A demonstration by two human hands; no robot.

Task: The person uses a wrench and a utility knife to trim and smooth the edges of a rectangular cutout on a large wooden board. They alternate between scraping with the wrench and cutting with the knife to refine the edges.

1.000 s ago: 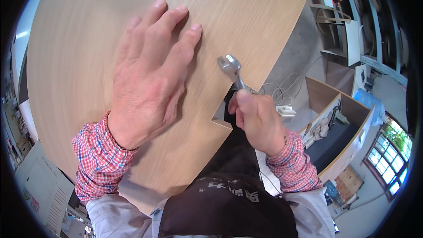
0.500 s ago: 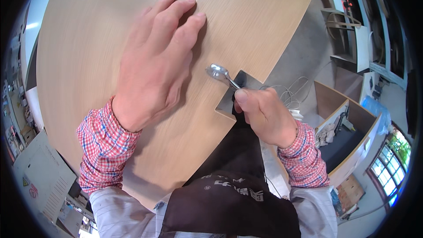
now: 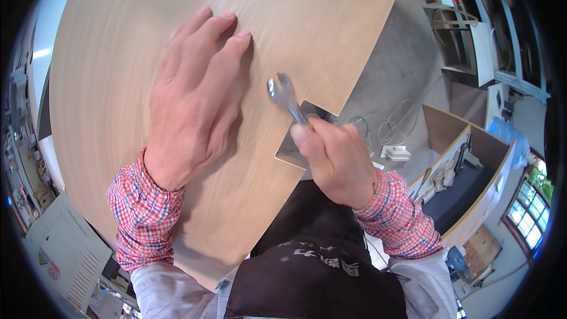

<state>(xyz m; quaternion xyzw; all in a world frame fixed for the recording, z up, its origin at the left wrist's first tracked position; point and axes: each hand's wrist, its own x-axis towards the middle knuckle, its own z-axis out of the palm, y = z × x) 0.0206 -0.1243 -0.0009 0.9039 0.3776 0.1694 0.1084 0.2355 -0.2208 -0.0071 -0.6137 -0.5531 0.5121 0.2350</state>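
Observation:
A large light wood-grain board (image 3: pixel 266 183) spreads out before me, with a square notch cut in its right edge. My left hand (image 3: pixel 192 97) lies on the board with its fingers stretched out, holding nothing. My right hand (image 3: pixel 336 156) is wrapped round the handle of a shiny metal open-end wrench (image 3: pixel 286 95) near the notch. The wrench's forked jaw points away from me over the board and is a little blurred; whether it touches the surface I cannot tell. Most of the handle is hidden in my fist.
Right of the board, a grey floor (image 3: pixel 393 62) carries a loose pale cable (image 3: pixel 390 127) and a small white block (image 3: pixel 396 153). An open wooden box (image 3: pixel 455 121) with tools and a cloth stands beyond. Shelving (image 3: pixel 472 53) lies far right, a pale metal cabinet (image 3: pixel 68 260) lower left.
My right hand and the wrench have shifted left, and the wrench's jaw has turned so its fork shows. My left hand sits slightly further left and nearer in the picture, still flat.

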